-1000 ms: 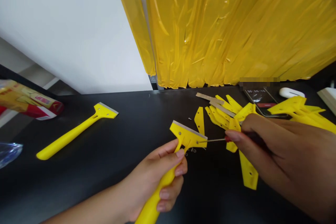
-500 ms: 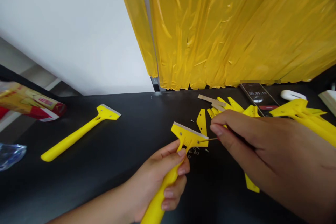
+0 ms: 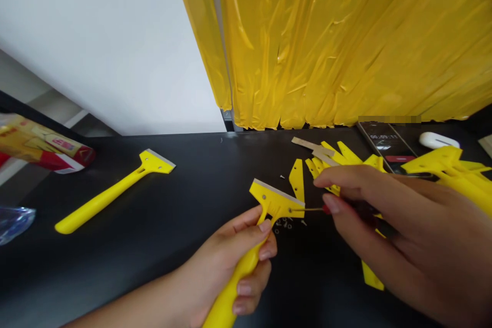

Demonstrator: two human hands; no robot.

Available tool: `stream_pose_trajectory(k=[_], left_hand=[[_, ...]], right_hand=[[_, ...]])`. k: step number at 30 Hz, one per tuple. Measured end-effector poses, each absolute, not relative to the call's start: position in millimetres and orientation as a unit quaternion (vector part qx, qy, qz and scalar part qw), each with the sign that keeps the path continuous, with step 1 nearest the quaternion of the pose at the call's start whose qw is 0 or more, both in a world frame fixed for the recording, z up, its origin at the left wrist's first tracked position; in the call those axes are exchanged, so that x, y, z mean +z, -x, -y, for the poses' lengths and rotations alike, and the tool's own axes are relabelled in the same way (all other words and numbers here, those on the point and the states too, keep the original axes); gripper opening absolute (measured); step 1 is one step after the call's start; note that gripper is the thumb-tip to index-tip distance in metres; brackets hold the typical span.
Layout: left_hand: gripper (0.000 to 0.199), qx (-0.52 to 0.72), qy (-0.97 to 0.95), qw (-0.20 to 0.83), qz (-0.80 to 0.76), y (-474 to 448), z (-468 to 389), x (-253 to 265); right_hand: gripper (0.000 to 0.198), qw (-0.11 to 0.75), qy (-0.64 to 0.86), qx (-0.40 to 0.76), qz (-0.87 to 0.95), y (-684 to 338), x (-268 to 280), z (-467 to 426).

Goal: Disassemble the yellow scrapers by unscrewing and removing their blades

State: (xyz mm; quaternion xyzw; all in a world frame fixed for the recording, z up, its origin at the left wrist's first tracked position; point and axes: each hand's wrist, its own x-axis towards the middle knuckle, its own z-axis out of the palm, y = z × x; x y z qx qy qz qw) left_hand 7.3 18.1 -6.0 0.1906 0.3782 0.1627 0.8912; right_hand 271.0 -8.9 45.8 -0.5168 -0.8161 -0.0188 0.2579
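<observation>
Two hands are engaged: the left hand [image 3: 226, 256] clamped round the yellow scraper [image 3: 274, 202], the right hand [image 3: 407, 220] gripping the screwdriver [image 3: 326, 209] with its forefinger lifted clear. The slender tip, apparently slanted at the screw [image 3: 290, 210], could slip and skid toward the blade [image 3: 280, 191], or a knock might scatter the loose hardware [image 3: 285, 223] alongside. Beyond, the packet's [image 3: 46, 143] lettering is too blurred to read, while the phone [image 3: 378, 146] shows 00:09:11.

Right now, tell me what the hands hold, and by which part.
The left hand holds a yellow scraper by its upper handle, just below the head; the right hand holds a screwdriver by its red handle, mostly hidden.
</observation>
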Motion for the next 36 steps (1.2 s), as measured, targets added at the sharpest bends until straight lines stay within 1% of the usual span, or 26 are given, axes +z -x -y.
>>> stream_pose_trajectory(k=[2,4,7,9,12,17,20,23,25,26,30,31,33,36], left_hand=[[0.027,0.162,-0.19,0.891,-0.379,-6.8,-18.0,-6.6],[0.029,0.162,-0.192,0.892,-0.376,-6.6,-18.2,-7.0],[0.027,0.166,-0.195,0.891,-0.375,-6.4,-18.9,-7.5],[0.025,0.165,-0.197,0.89,-0.376,-6.0,-19.4,-8.0],[0.029,0.16,-0.205,0.89,-0.375,-5.2,-19.3,-8.6],[0.029,0.168,-0.209,0.886,-0.378,-5.5,-18.7,-7.6],[0.031,0.161,-0.214,0.886,-0.378,-6.1,-19.0,-6.8],[0.03,0.166,-0.212,0.884,-0.383,-6.3,-19.3,-6.5],[0.03,0.166,-0.215,0.884,-0.381,-6.2,-19.2,-6.4],[0.031,0.162,-0.22,0.884,-0.379,-6.2,-19.1,-6.3],[0.033,0.158,-0.227,0.887,-0.371,-6.3,-18.4,-5.6],[0.032,0.161,-0.226,0.886,-0.371,-6.3,-18.2,-5.5],[0.029,0.166,-0.22,0.886,-0.373,-6.2,-17.7,-5.3],[0.024,0.165,-0.212,0.889,-0.372,-6.0,-17.6,-5.1]], right_hand=[[0.028,0.236,0.527,-0.018,0.816,-272.4,44.1,12.2],[0.021,0.219,0.536,-0.031,0.814,-271.3,44.2,13.9],[0.014,0.237,0.538,-0.012,0.809,-266.4,47.3,12.6],[0.014,0.248,0.525,0.007,0.814,-263.5,49.8,10.8],[0.013,0.25,0.513,0.018,0.821,-261.8,52.6,9.4],[0.024,0.235,0.525,0.017,0.818,-263.1,53.5,10.2],[0.02,0.233,0.529,0.016,0.816,-263.7,52.9,10.0],[0.023,0.227,0.522,0.018,0.822,-264.1,51.4,10.6],[0.016,0.219,0.526,0.01,0.822,-264.8,49.0,11.6],[0.015,0.219,0.526,0.01,0.822,-265.4,47.6,12.2],[0.023,0.219,0.536,0.01,0.815,-269.4,46.0,13.7],[0.022,0.22,0.539,0.016,0.813,-270.3,47.5,13.9],[0.015,0.236,0.537,0.039,0.809,-271.2,52.1,14.8],[0.011,0.278,0.525,0.065,0.802,-268.5,57.7,16.9]])
